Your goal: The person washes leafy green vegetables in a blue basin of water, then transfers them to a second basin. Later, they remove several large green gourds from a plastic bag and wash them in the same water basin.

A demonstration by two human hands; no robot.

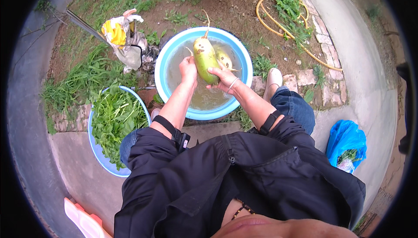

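Observation:
A large green radish [205, 57] with a long thin root and brown blemishes is held tilted over a blue plastic basin [160, 71] of murky water. Its lower end lies in my right hand [224, 77], thumb across the front. My left hand [188, 70] is curled against the radish's left side, its fingertips partly hidden behind it. A second pale green radish [223, 58] sits in the water just behind, partly covered by the first. Another thin root pokes out near my left hand.
Left of me, a blue tub [94, 150] is heaped with leafy greens [117, 123]. A cloth-draped post [122, 39] leans beyond it. A blue plastic bag [346, 141] rests on the concrete at right. A yellow hose [284, 34] loops over the soil. Something pink [83, 218] stands at lower left.

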